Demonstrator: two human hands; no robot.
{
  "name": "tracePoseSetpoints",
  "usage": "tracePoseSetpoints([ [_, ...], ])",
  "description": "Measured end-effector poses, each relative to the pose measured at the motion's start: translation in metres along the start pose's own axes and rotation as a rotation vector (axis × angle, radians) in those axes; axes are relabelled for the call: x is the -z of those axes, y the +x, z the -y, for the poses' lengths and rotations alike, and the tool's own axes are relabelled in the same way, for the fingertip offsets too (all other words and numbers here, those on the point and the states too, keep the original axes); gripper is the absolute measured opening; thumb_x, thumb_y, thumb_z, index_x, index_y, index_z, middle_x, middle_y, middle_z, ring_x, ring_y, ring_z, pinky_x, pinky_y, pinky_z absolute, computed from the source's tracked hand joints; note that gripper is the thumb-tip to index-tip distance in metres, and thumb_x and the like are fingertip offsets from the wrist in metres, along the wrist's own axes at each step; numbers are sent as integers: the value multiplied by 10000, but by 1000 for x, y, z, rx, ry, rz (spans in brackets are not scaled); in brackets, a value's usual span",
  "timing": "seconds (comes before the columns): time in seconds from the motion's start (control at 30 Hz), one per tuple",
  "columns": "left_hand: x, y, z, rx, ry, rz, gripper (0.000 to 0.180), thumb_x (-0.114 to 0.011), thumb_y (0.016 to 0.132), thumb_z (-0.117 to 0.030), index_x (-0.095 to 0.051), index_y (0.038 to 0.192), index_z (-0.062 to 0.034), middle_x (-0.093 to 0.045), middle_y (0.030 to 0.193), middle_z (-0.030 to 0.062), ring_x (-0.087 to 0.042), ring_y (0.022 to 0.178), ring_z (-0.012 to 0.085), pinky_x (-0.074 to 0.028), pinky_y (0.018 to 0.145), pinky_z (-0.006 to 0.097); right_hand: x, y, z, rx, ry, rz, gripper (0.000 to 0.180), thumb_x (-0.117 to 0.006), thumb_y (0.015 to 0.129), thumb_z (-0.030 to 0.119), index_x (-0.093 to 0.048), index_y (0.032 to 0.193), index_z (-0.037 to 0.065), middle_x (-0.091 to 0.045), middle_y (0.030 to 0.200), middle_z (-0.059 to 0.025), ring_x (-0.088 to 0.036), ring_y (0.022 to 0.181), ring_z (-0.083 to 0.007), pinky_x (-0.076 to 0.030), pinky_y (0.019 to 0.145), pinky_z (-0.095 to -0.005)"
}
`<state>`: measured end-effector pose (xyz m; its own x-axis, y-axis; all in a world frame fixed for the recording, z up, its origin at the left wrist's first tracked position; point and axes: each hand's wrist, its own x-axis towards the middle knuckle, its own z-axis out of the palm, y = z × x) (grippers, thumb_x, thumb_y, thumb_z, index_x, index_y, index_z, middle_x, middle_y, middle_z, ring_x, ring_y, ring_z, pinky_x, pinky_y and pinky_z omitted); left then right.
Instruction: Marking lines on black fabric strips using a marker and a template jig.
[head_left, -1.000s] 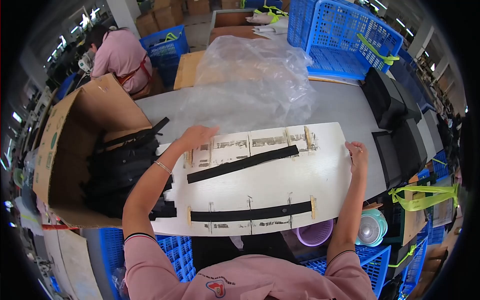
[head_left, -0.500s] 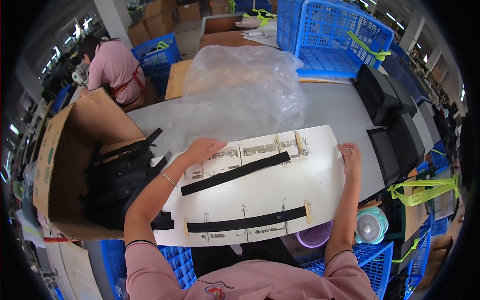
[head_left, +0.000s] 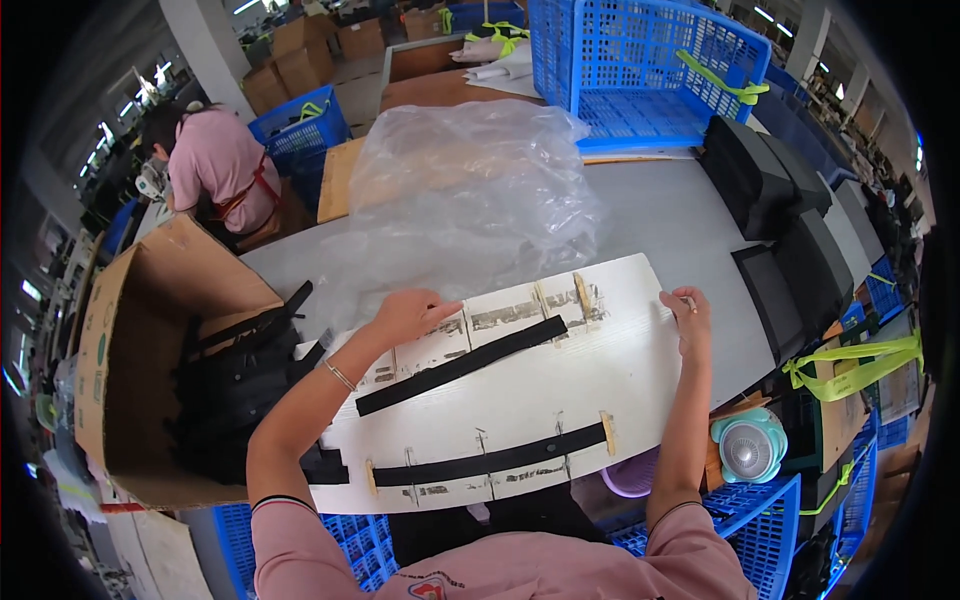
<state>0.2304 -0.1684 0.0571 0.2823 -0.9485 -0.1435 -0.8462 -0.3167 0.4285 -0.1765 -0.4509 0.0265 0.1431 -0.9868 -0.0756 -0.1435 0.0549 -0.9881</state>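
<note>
Both hands flat on white board

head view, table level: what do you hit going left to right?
Cardboard box → black straps in it → left hand → white board → right hand → black cases → green fan, lower down.

Boxes and a bag around my bench

An open brown cardboard box stands at my left, tipped on its side, black straps spilling from it. A crumpled clear plastic bag lies far on the grey table. More brown cartons are stacked far left, behind a seated person.
</note>
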Motion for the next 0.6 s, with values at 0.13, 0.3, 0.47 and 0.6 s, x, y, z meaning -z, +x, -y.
tracePoseSetpoints([
  [0.13, 16, 21, -20, 129, 145, 268, 511, -621, 961, -542, -748, 969, -47, -722, 962, 159, -673, 881, 365, -532, 764, 438, -10, -9, 15, -7, -52, 24, 267, -845, 763, 110, -621, 905, 84, -541, 793, 40, -473, 726, -81, -365, 646, -246],
  [0.3, -19, 60, -56, -427, -41, -353, 590, -526, 995, -584, -741, 1006, -36, -729, 1055, 159, -646, 990, 380, -518, 828, 448, -9, -3, 2, -10, -64, 0, 267, -844, 763, 119, -621, 906, 87, -531, 787, 43, -458, 718, -79, -356, 646, -246],
  [0.47, -51, 98, -67, -256, -257, -163, 554, -524, 1007, -549, -720, 1083, -37, -714, 1039, 177, -652, 988, 375, -505, 856, 430, -11, -2, 0, 8, -72, -29, 268, -846, 762, 124, -619, 899, 86, -532, 792, 41, -454, 727, -82, -354, 647, -253],
  [0.6, -57, 93, -78, -156, -355, 36, 514, -510, 1021, -521, -715, 1090, -55, -711, 999, 184, -662, 953, 362, -496, 861, 404, -8, -9, 9, -26, -61, 12, 263, -841, 754, 121, -622, 895, 87, -548, 801, 30, -464, 743, -92, -364, 660, -256],
])
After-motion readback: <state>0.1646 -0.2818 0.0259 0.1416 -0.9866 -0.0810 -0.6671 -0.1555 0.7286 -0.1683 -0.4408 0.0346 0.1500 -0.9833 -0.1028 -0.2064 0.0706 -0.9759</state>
